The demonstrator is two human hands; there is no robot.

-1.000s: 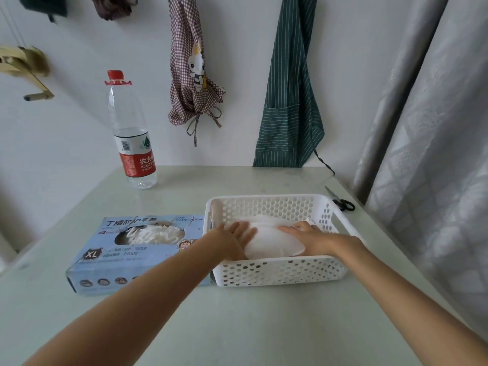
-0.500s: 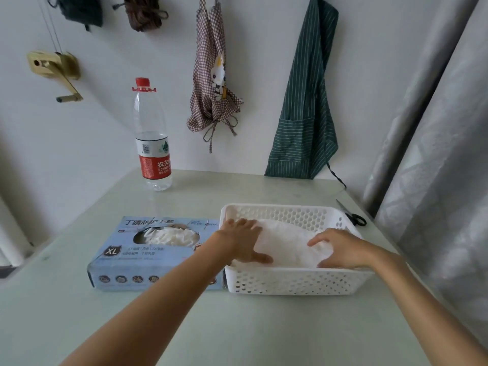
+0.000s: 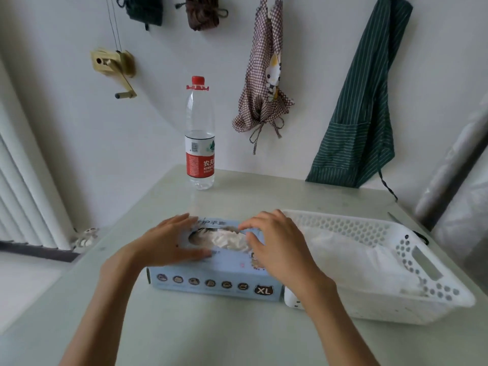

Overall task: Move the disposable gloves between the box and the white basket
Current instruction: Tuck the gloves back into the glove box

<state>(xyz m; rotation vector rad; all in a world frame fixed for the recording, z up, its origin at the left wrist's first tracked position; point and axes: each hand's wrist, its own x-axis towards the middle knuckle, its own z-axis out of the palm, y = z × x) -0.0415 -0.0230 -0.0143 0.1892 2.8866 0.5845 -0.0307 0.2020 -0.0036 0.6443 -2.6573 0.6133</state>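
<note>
Table (image 3: 237,334) meets white wall (image 3: 66,133); aprons (image 3: 359,114) hang above.

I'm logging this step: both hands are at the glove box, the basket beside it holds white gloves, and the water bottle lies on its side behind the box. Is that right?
Not quite. In the head view the bottle stands upright behind the box, red cap on top. The rest holds: the left hand and right hand are at the box, and the basket beside it holds white gloves.
</note>
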